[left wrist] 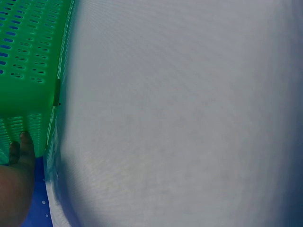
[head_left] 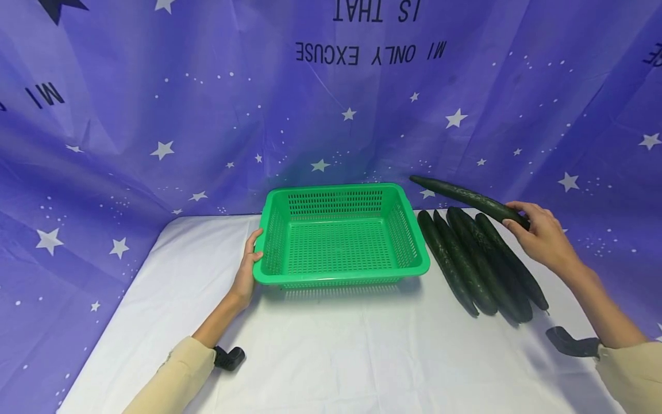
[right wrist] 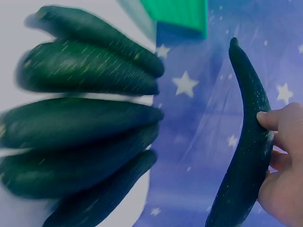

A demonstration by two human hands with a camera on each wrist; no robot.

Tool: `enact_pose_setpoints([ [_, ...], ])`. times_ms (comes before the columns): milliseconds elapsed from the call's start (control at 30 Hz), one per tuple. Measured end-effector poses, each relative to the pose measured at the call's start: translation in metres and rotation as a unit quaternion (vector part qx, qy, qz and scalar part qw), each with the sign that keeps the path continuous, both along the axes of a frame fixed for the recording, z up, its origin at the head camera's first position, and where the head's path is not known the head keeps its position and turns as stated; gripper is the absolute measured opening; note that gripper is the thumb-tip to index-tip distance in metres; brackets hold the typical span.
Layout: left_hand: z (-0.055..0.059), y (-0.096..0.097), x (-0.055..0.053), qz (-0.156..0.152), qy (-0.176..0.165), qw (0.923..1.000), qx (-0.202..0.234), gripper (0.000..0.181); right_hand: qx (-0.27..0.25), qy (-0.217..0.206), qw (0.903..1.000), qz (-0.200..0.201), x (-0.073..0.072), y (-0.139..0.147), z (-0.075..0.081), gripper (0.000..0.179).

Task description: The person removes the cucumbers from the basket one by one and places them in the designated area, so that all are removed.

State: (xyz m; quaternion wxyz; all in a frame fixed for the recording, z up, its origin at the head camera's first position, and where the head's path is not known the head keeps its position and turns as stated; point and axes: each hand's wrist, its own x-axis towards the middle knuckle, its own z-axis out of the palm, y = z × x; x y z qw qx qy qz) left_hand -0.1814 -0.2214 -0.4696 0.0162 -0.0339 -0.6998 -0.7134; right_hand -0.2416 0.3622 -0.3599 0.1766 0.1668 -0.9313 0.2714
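Note:
A green plastic basket (head_left: pixel 341 277) with slotted walls stands on the white-covered table, and nothing lies in it. At its left end my left hand (head_left: pixel 246 270) holds the rim, thumb on the edge; in the left wrist view, fingers (left wrist: pixel 26 142) touch the basket's wall (left wrist: pixel 28 99). My right hand (head_left: pixel 545 238) grips a long dark green cucumber (head_left: pixel 468 196) near one end, raised above the others, its far end pointing left toward the backdrop. Below it, several cucumbers (head_left: pixel 455 264) lie side by side, right of the basket. The right wrist view shows the held cucumber (right wrist: pixel 251 132) between thumb and fingers.
A purple backdrop (head_left: pixel 217 126) with white stars and lettering rises behind the table. White cloth (head_left: pixel 331 351) covers the tabletop. A dark strapped device (head_left: pixel 230 358) sits at the left wrist, with a similar one (head_left: pixel 571 343) at the right.

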Motion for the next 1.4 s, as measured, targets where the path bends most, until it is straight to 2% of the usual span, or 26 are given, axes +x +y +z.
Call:
enact_pose_setpoints([
  [167, 0.0, 0.001, -0.001, -0.001, 0.002, 1.0, 0.001, 0.062, -0.001, -0.028, 0.9982, -0.054, 0.007, 0.026, -0.012, 0.039],
  [500, 0.0, 0.0, 0.0, -0.003, 0.0, 1.0, 0.005, 0.062, -0.025, -0.079, 0.9897, -0.117, 0.016, 0.064, -0.043, 0.044],
  [800, -0.001, -0.001, -0.001, -0.003, 0.0, 1.0, 0.004, 0.061, -0.012, -0.134, 0.973, -0.187, 0.015, 0.083, -0.071, 0.051],
  [1033, -0.001, -0.001, -0.001, -0.001, 0.006, 1.0, 0.0, 0.062, -0.037, -0.16, 0.9655, -0.202, 0.015, 0.084, -0.086, 0.05],
  [1267, -0.003, -0.002, -0.001, 0.0, 0.021, 0.9997, -0.008, 0.061, -0.032, -0.168, 0.9658, -0.195, 0.015, 0.077, -0.097, 0.045],
  [1400, 0.0, -0.001, -0.001, 0.0, 0.008, 1.0, -0.005, 0.063, -0.034, -0.184, 0.9648, -0.185, 0.014, 0.078, -0.103, 0.046],
])
